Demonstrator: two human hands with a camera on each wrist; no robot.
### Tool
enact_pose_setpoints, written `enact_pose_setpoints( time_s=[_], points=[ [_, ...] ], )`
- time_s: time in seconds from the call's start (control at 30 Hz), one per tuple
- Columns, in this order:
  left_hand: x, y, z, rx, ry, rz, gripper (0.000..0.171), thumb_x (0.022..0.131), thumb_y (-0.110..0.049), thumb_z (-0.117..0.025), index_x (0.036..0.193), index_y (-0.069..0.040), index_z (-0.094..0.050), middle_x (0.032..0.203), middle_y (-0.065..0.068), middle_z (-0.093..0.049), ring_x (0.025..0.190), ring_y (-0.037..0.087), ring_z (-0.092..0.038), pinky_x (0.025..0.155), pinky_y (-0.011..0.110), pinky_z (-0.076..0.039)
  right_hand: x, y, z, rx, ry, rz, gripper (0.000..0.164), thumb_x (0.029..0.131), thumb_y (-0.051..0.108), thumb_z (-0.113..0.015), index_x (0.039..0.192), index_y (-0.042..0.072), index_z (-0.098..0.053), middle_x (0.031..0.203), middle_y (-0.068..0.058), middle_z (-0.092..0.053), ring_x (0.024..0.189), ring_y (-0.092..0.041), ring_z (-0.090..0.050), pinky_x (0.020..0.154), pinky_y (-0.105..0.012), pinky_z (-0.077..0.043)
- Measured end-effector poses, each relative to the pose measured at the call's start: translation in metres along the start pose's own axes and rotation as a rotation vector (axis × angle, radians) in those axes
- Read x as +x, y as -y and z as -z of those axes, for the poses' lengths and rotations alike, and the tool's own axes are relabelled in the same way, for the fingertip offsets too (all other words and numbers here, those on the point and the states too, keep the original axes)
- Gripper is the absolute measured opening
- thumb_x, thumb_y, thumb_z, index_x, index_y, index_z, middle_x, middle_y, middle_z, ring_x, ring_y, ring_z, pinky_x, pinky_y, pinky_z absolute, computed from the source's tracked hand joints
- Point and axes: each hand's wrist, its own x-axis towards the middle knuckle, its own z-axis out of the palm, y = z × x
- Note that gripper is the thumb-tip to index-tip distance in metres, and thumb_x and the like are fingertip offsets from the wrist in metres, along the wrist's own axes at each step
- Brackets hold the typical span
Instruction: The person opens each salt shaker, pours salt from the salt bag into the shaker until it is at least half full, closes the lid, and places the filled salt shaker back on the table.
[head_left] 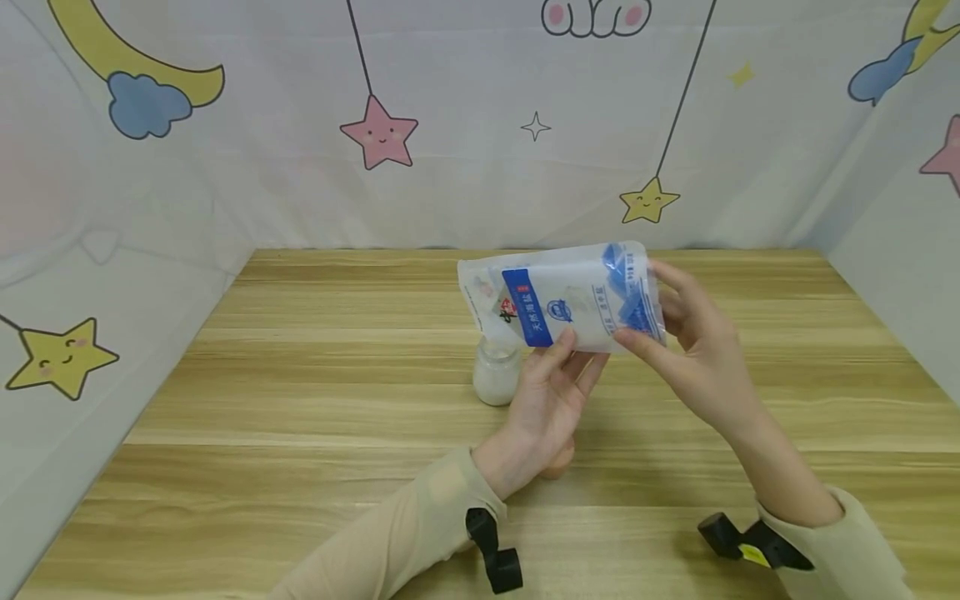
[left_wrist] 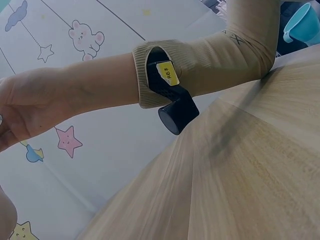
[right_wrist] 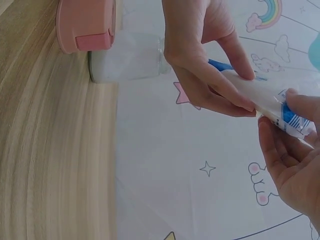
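Both hands pinch the bag (head_left: 581, 310), fingers parted from thumbs only by its thickness: the left hand (head_left: 543, 408) grips the near edge, its thumb in front, and the right hand (head_left: 701, 358) holds the right end. The bag is held above the table (head_left: 337, 467), its left end over or near the jar (head_left: 495, 382); which, I cannot tell. It looks light, soft and a little slippery, likely to sag if held at one end, so the right end and near edge seem sound holds. Squeezing hard could crumple it.
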Motion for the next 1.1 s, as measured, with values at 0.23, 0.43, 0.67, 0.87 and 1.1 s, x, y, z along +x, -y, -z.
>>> enact_pose_setpoints(
  time_s=[0.23, 0.43, 0.67, 0.87, 1.1],
  points=[
    [0.0007, -0.0002, 0.0005, -0.001, 0.007, -0.001, 0.031, 0.098, -0.015, -0.052, 0.129, -0.02, -0.05, 0.122, -0.002, -0.062, 0.112, 0.01, -0.061, 0.106, 0.028, -0.046, 0.0009, -0.0007, -0.0009, 0.018, -0.005, 0.011, 0.07, 0.079, -0.015, -0.067, 0.141, 0.006, -0.043, 0.119, 0.02, -0.063, 0.1, 0.001, -0.065, 0.081, -0.013, -0.054],
    [0.0011, -0.0003, 0.0008, -0.02, 0.011, 0.003, 0.029, 0.098, -0.015, -0.053, 0.126, -0.021, -0.051, 0.122, -0.002, -0.062, 0.111, 0.01, -0.06, 0.105, 0.027, -0.047, 0.0003, -0.0011, -0.0008, 0.029, -0.008, -0.002, 0.07, 0.079, -0.015, -0.067, 0.141, 0.006, -0.042, 0.121, 0.017, -0.063, 0.102, -0.001, -0.065, 0.082, -0.013, -0.054],
    [0.0004, 0.0005, 0.0007, -0.02, 0.012, -0.005, 0.032, 0.095, -0.016, -0.059, 0.125, -0.02, -0.051, 0.12, -0.002, -0.061, 0.11, 0.01, -0.06, 0.105, 0.028, -0.048, 0.0009, -0.002, 0.0, 0.034, -0.001, -0.003, 0.072, 0.079, -0.014, -0.067, 0.142, 0.006, -0.041, 0.121, 0.017, -0.064, 0.102, -0.001, -0.065, 0.084, -0.013, -0.053],
    [0.0008, 0.0007, 0.0003, -0.022, 0.006, -0.006, 0.032, 0.095, -0.014, -0.058, 0.125, -0.021, -0.05, 0.12, -0.002, -0.061, 0.11, 0.01, -0.06, 0.105, 0.029, -0.048, 0.001, -0.0023, -0.0002, 0.035, 0.001, 0.008, 0.071, 0.079, -0.015, -0.067, 0.142, 0.005, -0.041, 0.123, 0.015, -0.064, 0.103, -0.001, -0.065, 0.084, -0.013, -0.054],
    [0.0003, 0.0013, 0.0003, -0.013, -0.007, -0.005, 0.035, 0.094, -0.016, -0.06, 0.128, -0.021, -0.051, 0.122, -0.002, -0.062, 0.111, 0.01, -0.061, 0.105, 0.029, -0.048, 0.001, -0.0014, -0.0002, 0.023, 0.001, 0.019, 0.071, 0.079, -0.016, -0.066, 0.142, 0.005, -0.041, 0.124, 0.013, -0.064, 0.103, 0.0, -0.065, 0.084, -0.013, -0.053]
  ],
)
